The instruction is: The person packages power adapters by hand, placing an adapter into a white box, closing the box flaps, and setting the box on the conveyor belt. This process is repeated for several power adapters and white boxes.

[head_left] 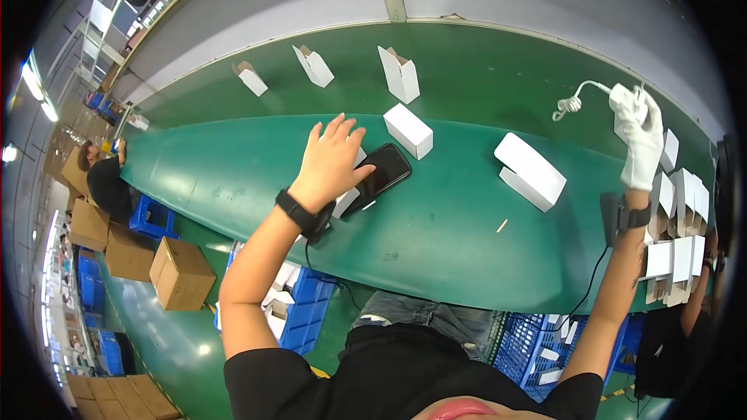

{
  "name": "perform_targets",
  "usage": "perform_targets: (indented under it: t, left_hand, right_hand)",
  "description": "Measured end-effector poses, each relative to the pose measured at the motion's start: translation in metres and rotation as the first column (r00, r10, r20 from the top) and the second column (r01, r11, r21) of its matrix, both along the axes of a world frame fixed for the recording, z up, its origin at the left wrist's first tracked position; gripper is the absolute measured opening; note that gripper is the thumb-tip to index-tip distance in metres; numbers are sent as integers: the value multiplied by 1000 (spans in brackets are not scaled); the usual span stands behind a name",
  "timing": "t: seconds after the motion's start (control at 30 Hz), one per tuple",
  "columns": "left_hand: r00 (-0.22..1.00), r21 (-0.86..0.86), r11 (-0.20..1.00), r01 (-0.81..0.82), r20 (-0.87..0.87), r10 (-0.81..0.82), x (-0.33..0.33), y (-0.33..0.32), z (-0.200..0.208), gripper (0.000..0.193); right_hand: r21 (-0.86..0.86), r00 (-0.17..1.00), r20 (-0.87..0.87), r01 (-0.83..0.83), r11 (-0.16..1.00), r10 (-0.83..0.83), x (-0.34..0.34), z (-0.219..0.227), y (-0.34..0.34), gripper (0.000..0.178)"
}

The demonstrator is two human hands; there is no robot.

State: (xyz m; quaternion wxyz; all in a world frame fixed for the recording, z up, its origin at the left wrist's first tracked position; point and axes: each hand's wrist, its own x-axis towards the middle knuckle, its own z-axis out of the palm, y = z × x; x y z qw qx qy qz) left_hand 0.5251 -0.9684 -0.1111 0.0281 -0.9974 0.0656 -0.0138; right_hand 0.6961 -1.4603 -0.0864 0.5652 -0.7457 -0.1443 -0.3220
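My left hand is bare, its fingers spread and lying over a white box it partly hides. The thumb reaches the edge of a black smartphone, which lies beside that hand. A closed white box stands just beyond the phone. Off to the right, my right hand, in a white glove, is raised above the bench and closed on a white plug adapter. From it trails a white cable wound into a small bundle. A white box with its flap up lies between the hands.
Several open white boxes stand along the far side of the green bench. More boxes are stacked at the right edge. Blue crates sit below the near edge. Another person is at the far left end.
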Motion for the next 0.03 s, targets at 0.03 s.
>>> perform_targets:
  t: [0.03]
  left_hand:
    - [1000, -16, 1000, 24, -3, -24, -7, -1, 8, 76]
  right_hand:
    - [45, 1000, 30, 0, 999, -2, -5, -12, -2, 48]
